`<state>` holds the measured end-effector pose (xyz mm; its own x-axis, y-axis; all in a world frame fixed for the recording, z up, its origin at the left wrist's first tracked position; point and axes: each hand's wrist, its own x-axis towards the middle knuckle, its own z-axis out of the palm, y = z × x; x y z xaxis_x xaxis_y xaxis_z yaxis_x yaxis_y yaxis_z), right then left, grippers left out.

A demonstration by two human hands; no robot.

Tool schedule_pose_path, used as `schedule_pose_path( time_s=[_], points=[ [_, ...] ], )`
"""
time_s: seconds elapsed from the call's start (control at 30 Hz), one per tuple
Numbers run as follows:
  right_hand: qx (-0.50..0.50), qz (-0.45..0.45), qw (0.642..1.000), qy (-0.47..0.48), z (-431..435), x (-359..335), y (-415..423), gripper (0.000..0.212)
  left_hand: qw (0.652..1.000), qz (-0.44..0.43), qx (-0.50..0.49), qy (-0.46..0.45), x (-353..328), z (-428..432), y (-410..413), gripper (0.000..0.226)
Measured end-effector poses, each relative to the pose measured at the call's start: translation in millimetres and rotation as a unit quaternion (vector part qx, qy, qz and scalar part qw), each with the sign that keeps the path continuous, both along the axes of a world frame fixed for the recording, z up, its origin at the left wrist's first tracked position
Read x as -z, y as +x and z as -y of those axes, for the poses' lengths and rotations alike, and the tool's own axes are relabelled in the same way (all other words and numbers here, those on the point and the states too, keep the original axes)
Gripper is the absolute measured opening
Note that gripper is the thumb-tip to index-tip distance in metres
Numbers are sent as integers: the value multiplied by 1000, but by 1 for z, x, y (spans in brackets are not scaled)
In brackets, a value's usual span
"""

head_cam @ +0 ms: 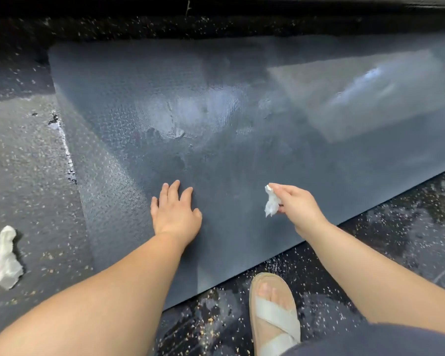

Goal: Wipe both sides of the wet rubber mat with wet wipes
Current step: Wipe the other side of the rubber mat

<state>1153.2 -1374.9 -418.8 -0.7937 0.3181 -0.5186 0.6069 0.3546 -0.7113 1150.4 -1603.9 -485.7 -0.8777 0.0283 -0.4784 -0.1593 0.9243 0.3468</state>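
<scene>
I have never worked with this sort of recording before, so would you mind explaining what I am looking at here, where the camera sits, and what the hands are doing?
There is no machine here: a person wears one wide-angle camera on the head, looking forward and down, so the arms enter from the bottom of the picture. A large dark rubber mat lies on a speckled floor, and its glossy patches show it is wet. The left hand rests flat on the mat, fingers spread, holding nothing. The right hand pinches a crumpled white wet wipe just above the mat. A second crumpled wipe lies on the floor at the far left. The person's foot in a pale sandal stands beside the mat's near edge.
</scene>
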Motion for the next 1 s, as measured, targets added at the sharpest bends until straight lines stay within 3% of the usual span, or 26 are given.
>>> schedule_pose_path(
  time_s=[0.17, 0.27, 0.37, 0.43, 0.57, 0.63, 0.73, 0.8, 0.87, 1.0],
  points=[
    [-47, -27, 980, 193, -31, 27, -34, 20, 998, -41, 28, -50, 11, 5, 11, 59],
    [-2, -61, 969, 238, -59, 37, -52, 31, 996, -51, 23, -68, 12, 0, 16, 61],
    [26, -32, 971, 234, -71, 56, -60, 24, 996, -56, 2, -74, 12, -8, 17, 62],
    [-1, -27, 965, 262, -50, 66, -51, 30, 995, -59, -10, -74, 12, -10, 19, 62],
    [-245, -131, 927, 251, 29, 78, 7, 20, 996, -68, -21, -57, 11, -9, 20, 58],
    [-380, -189, 882, 206, 60, 75, 42, 14, 995, -78, -34, -44, 10, -9, 19, 55],
    [-466, -205, 851, 128, 60, 65, 46, 12, 995, -84, -42, -40, 10, -10, 19, 55],
    [-406, -218, 867, 191, 32, 61, 11, 14, 994, -88, -53, -35, 10, -12, 19, 55],
    [-265, -216, 900, 272, -10, 63, -36, 16, 994, -88, -60, -33, 9, -14, 20, 55],
    [-42, -97, 964, 243, -70, 72, -94, 21, 995, -74, -52, -45, 10, -14, 22, 59]
  ],
)
